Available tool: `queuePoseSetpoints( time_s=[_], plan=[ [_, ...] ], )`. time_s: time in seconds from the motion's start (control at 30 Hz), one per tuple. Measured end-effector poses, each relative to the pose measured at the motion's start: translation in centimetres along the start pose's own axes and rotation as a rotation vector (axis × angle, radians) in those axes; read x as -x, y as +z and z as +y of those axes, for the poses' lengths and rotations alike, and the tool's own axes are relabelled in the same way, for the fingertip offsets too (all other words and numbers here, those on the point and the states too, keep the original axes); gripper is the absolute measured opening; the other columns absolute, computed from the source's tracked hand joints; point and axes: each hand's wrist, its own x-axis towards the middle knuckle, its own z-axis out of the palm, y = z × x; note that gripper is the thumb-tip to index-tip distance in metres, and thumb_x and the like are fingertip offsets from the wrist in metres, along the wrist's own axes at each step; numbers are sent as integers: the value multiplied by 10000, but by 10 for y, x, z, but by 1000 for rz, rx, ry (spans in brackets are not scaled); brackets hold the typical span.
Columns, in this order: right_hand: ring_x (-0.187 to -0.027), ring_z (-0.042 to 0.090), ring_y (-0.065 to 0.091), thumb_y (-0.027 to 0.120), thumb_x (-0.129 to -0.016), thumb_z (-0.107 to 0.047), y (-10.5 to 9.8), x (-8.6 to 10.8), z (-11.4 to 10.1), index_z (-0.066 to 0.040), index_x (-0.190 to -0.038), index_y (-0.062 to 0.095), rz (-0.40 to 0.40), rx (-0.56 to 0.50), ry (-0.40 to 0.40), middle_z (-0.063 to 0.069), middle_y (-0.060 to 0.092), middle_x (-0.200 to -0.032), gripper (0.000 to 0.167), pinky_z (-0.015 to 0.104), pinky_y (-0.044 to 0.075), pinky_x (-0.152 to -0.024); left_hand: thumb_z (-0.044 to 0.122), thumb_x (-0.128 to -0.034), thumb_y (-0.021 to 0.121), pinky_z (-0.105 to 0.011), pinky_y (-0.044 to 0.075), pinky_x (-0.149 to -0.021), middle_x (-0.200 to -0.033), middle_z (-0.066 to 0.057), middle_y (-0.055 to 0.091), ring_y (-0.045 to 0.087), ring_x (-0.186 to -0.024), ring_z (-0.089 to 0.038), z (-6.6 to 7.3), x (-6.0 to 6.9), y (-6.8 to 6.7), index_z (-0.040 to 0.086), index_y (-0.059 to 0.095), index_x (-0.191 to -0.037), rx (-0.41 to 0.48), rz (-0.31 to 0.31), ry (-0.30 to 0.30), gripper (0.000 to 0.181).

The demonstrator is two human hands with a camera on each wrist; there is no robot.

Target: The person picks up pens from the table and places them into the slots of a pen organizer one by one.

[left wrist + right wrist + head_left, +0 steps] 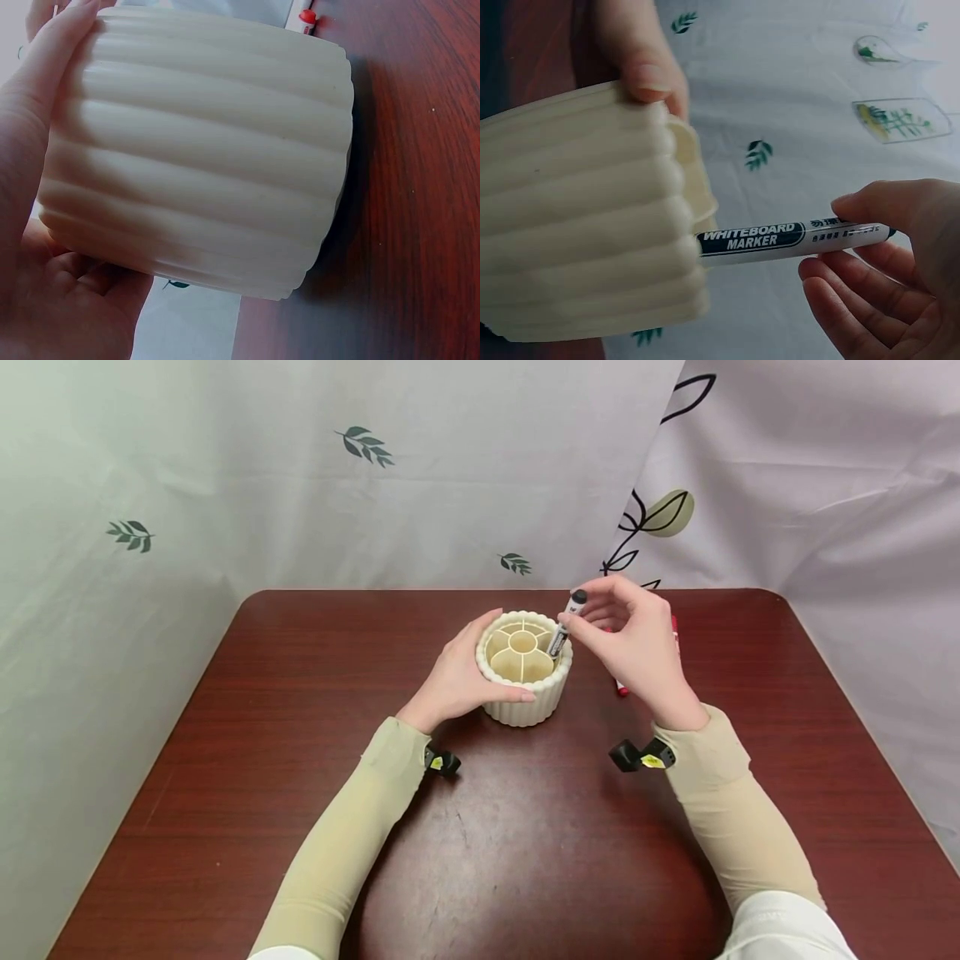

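Note:
A cream ribbed round holder (525, 706) with several compartments around a central ring stands upright on the table. My left hand (457, 675) grips its left side, thumb along the near wall. Between thumb and fingers, my right hand (633, 639) pinches a black-and-white whiteboard marker (558, 639) by its upper end. The marker slants, its lower end inside a right-hand compartment. In the right wrist view the marker (757, 238) passes behind the rim of the holder (585, 232). The left wrist view shows the holder's ribbed wall (202, 142) against the left hand (60, 300).
Behind my right hand on the dark red table (300, 710) lies a red-capped marker (622, 690), partly hidden; another red item (675, 631) shows just past the hand. A pale curtain (450, 485) with leaf prints hangs beyond the table's back edge.

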Motion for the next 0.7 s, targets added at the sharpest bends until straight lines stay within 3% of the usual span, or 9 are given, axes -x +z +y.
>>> queuePoseSetpoints(
  time_s=[0.23, 0.7],
  plan=[
    [-788, 146, 688, 847, -854, -161, 8, -2, 29, -68, -1076, 727, -74, 58, -5, 60, 738, -906, 269, 239, 559, -723, 603, -553, 958, -340, 408, -1056, -1481, 60, 468, 480, -1272, -82, 0, 0, 0, 197, 376, -1566, 19, -4, 0, 1237],
    [-722, 159, 655, 837, -871, -249, 12, 0, 40, -111, -997, 735, -118, 138, 4, -12, 739, -853, 213, 263, 526, -662, 618, -542, 955, -357, 416, -1053, -1494, 63, 455, 470, -1285, -87, 0, 1, 0, 191, 365, -1571, 29, -3, 3, 1261]
  ],
)
